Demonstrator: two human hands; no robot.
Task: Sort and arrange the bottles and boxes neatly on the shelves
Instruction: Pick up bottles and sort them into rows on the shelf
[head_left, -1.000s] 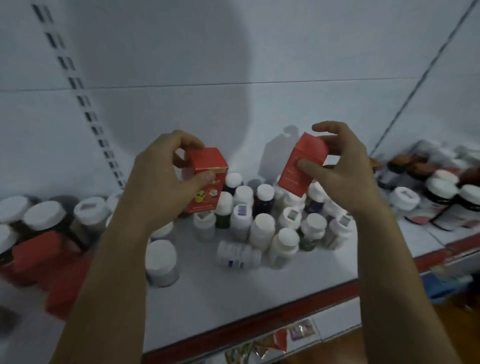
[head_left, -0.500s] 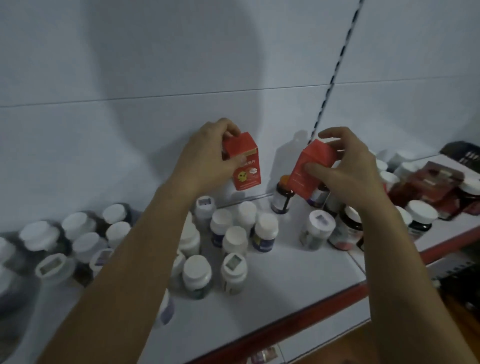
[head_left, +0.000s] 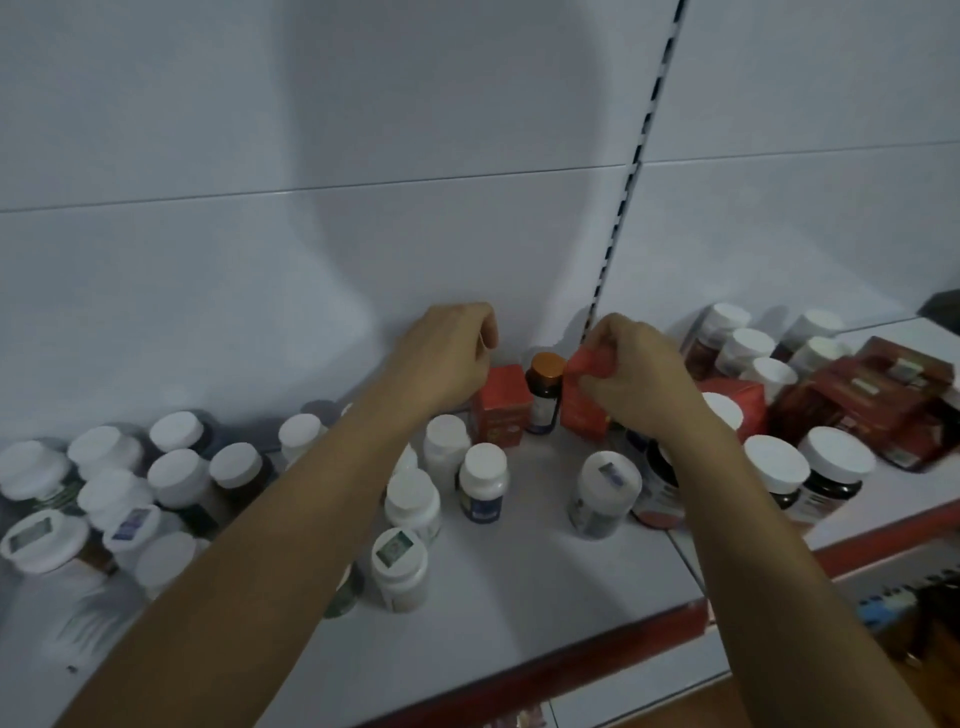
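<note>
My left hand (head_left: 447, 358) grips the top of a small red box (head_left: 501, 410) that stands upright at the back of the white shelf (head_left: 519, 587), against the wall. My right hand (head_left: 636, 379) holds a second red box (head_left: 584, 410) by its upper flap, just right of a dark bottle with an orange cap (head_left: 544, 392). That bottle stands between the two boxes. White-capped bottles (head_left: 485, 480) stand in front of both hands.
Several white-capped bottles (head_left: 176, 478) crowd the shelf's left side. More bottles (head_left: 826, 473), a red box (head_left: 737, 402) and dark red boxes (head_left: 883, 410) fill the right section. A slotted upright (head_left: 628, 182) runs up the back wall. The shelf's red front edge (head_left: 597, 649) runs below.
Both hands have moved down and toward the back wall, bringing the two red boxes from mid-air to the shelf on either side of the orange-capped bottle.
</note>
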